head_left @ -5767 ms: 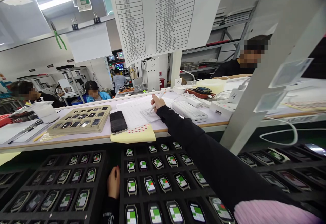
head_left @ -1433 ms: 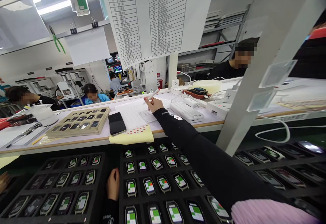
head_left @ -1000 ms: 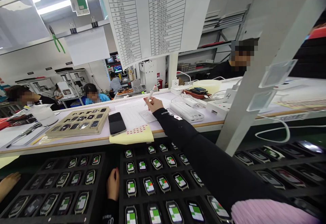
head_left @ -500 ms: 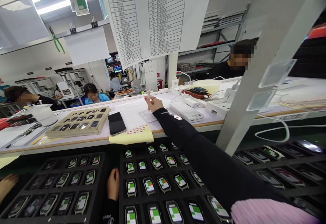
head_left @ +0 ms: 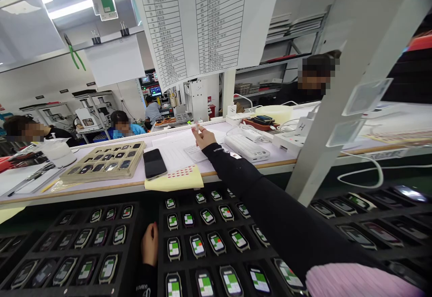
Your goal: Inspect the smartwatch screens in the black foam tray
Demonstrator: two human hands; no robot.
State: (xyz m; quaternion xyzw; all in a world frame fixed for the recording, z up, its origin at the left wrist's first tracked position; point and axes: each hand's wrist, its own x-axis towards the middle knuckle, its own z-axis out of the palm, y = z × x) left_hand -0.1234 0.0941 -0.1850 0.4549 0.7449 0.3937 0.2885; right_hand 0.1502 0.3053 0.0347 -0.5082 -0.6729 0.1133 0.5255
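My right hand (head_left: 205,138) reaches forward over the shelf, its fingers pinched around a small pale object (head_left: 195,126) too small to name. Written sheets of paper (head_left: 173,148) lie below and beside it. My left hand (head_left: 149,245) rests low between two black foam trays, fingers curled in; whether anything is inside them is hidden. The right-hand foam tray (head_left: 180,258) carries rows of smartwatches (head_left: 216,242) with green and white screens. Similar watches, some with dark screens, sit in the left-hand foam tray (head_left: 72,256).
On the shelf are a black phone (head_left: 155,163), a beige tray of watch parts (head_left: 135,164), a white power bank (head_left: 248,147) and a power strip (head_left: 290,139). A slanted post (head_left: 324,153) stands at right. A printed list (head_left: 216,27) hangs overhead. Several people sit beyond.
The pale object in my right hand's fingers has tipped and dropped slightly. Another person's hand at the far left has gone from view. My left hand has not moved.
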